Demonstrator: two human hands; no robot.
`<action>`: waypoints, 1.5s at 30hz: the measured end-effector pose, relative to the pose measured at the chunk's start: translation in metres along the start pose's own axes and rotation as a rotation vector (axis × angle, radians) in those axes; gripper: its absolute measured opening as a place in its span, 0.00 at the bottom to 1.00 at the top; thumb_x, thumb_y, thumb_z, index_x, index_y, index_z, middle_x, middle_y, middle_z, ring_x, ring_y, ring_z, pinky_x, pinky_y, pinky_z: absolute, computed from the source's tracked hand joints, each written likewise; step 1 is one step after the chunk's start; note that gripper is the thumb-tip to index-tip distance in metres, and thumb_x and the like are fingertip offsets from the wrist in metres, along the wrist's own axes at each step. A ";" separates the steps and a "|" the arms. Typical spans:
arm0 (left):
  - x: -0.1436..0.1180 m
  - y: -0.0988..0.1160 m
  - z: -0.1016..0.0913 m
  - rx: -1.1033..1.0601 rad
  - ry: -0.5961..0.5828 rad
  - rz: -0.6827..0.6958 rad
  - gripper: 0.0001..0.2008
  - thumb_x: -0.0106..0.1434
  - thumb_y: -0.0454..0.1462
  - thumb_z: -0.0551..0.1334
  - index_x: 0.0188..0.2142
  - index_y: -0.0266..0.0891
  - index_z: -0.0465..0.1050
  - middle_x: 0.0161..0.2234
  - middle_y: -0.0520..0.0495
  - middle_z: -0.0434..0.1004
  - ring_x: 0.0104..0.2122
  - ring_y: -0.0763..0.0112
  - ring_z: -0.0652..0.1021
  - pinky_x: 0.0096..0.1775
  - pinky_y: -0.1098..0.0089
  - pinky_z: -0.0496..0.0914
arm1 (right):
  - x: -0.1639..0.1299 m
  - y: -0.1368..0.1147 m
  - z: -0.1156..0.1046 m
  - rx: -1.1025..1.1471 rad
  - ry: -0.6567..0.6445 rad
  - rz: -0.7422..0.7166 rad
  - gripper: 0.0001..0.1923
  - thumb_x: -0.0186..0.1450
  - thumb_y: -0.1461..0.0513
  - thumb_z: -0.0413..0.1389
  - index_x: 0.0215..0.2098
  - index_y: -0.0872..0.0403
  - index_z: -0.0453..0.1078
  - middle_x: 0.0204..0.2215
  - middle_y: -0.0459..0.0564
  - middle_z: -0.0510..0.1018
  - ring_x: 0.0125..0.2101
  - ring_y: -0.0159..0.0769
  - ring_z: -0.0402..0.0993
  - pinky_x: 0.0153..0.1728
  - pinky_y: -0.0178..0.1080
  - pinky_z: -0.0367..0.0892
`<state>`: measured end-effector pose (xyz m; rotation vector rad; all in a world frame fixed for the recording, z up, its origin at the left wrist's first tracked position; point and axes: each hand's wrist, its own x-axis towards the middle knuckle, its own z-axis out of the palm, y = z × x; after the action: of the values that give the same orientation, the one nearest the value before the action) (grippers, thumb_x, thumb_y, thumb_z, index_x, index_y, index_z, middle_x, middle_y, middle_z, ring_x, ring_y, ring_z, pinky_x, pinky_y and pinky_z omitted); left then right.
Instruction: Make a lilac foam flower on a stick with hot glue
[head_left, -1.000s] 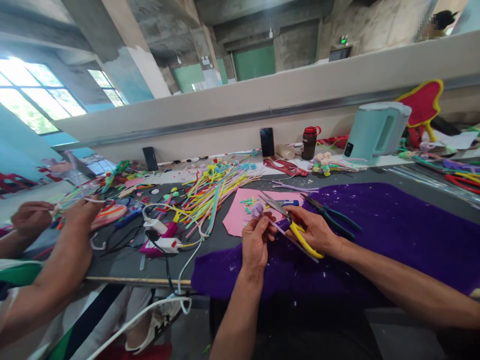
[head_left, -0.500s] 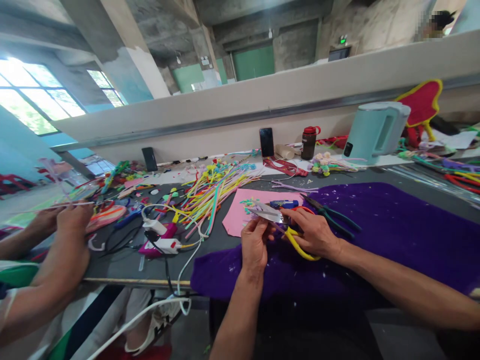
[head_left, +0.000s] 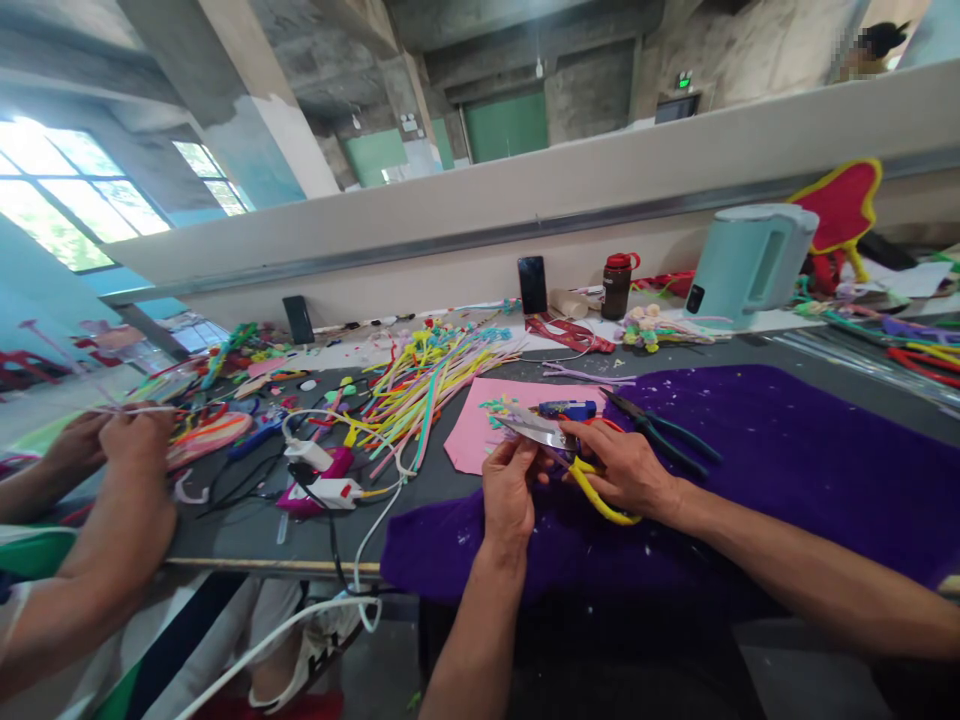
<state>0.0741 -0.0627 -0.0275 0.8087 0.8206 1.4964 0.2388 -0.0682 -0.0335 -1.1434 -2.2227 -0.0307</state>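
Two hands in my head-camera feed, both over the near part of a dark bench (head_left: pixel 247 528). Right hand (head_left: pixel 626 470): fingers curled round the yellow-handled scissors (head_left: pixel 541 431), blades passing above the left fingertips. Left hand (head_left: pixel 510 485): thumb and fingers pinched on a lilac stem (head_left: pixel 558 458), mostly hidden from me by the blades. Surface: purple cloth (head_left: pixel 795 460) overhangs the front edge, spreading wide and flat rightward past the pliers (head_left: pixel 641 418). Pink sheet (head_left: pixel 466 432) lies just beyond the hands; I note coloured stems (head_left: pixel 431 385) and plugs (head_left: pixel 330 491) crowding the left. Pale partition (head_left: pixel 420 215) bounds the back; concrete room behind.
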 end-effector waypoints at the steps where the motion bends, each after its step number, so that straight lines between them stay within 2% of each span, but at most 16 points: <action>1: 0.000 0.000 0.000 0.001 -0.001 -0.001 0.12 0.45 0.38 0.68 0.30 0.34 0.76 0.20 0.52 0.74 0.17 0.79 0.71 0.16 0.80 0.61 | 0.000 0.000 0.000 0.001 0.003 -0.004 0.29 0.60 0.57 0.54 0.57 0.56 0.55 0.38 0.54 0.72 0.33 0.37 0.69 0.33 0.37 0.66; 16: 0.001 -0.001 -0.002 0.009 0.012 -0.012 0.12 0.46 0.37 0.67 0.31 0.34 0.75 0.21 0.52 0.73 0.17 0.79 0.71 0.16 0.80 0.61 | -0.001 0.004 0.002 -0.039 0.013 -0.003 0.28 0.59 0.60 0.53 0.58 0.55 0.56 0.38 0.55 0.73 0.34 0.38 0.70 0.32 0.35 0.66; 21: 0.002 -0.001 -0.003 0.014 0.003 -0.014 0.12 0.47 0.38 0.67 0.31 0.34 0.74 0.24 0.51 0.74 0.18 0.80 0.71 0.16 0.80 0.61 | 0.000 0.001 0.000 0.006 0.016 0.006 0.28 0.60 0.59 0.54 0.57 0.56 0.57 0.35 0.53 0.74 0.27 0.33 0.69 0.27 0.33 0.64; 26: 0.000 0.002 -0.002 0.016 -0.011 -0.036 0.13 0.48 0.39 0.67 0.32 0.33 0.75 0.26 0.49 0.76 0.18 0.81 0.72 0.17 0.80 0.60 | 0.005 0.003 -0.008 0.255 0.044 0.159 0.26 0.58 0.57 0.56 0.54 0.54 0.61 0.28 0.45 0.73 0.23 0.29 0.67 0.26 0.30 0.62; 29: 0.000 0.003 -0.002 0.009 -0.005 -0.059 0.14 0.47 0.40 0.67 0.32 0.33 0.75 0.26 0.48 0.76 0.18 0.81 0.72 0.18 0.80 0.61 | 0.006 0.009 -0.012 0.264 0.035 0.220 0.26 0.57 0.55 0.56 0.53 0.54 0.61 0.26 0.44 0.72 0.22 0.29 0.66 0.24 0.30 0.61; 31: -0.001 0.003 -0.002 0.015 -0.007 -0.059 0.14 0.47 0.40 0.67 0.33 0.34 0.75 0.26 0.48 0.76 0.18 0.81 0.71 0.18 0.80 0.60 | 0.005 0.011 -0.012 0.222 0.060 0.201 0.27 0.57 0.54 0.56 0.53 0.54 0.61 0.26 0.44 0.72 0.22 0.29 0.66 0.24 0.31 0.61; 34: -0.001 0.003 -0.001 0.027 -0.011 -0.031 0.13 0.48 0.40 0.67 0.32 0.34 0.75 0.25 0.49 0.75 0.19 0.81 0.70 0.18 0.80 0.59 | 0.003 0.009 -0.011 0.136 0.101 0.101 0.27 0.57 0.54 0.56 0.53 0.54 0.60 0.30 0.48 0.73 0.27 0.32 0.69 0.28 0.33 0.63; 38: -0.001 0.001 -0.001 0.045 -0.004 0.025 0.11 0.48 0.40 0.67 0.28 0.34 0.75 0.21 0.52 0.73 0.18 0.81 0.68 0.19 0.79 0.58 | 0.000 0.002 -0.011 0.020 0.075 -0.013 0.28 0.59 0.54 0.54 0.56 0.53 0.58 0.34 0.51 0.73 0.31 0.36 0.69 0.31 0.35 0.65; 45: -0.001 -0.005 -0.002 0.112 0.013 0.160 0.10 0.50 0.39 0.66 0.31 0.36 0.75 0.20 0.55 0.71 0.18 0.82 0.65 0.20 0.78 0.57 | -0.003 0.001 -0.009 -0.071 0.020 -0.002 0.29 0.58 0.56 0.54 0.57 0.53 0.56 0.36 0.52 0.72 0.35 0.39 0.69 0.34 0.37 0.65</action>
<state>0.0752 -0.0635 -0.0324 0.9682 0.8717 1.6085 0.2454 -0.0724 -0.0277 -1.1743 -2.2212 -0.1225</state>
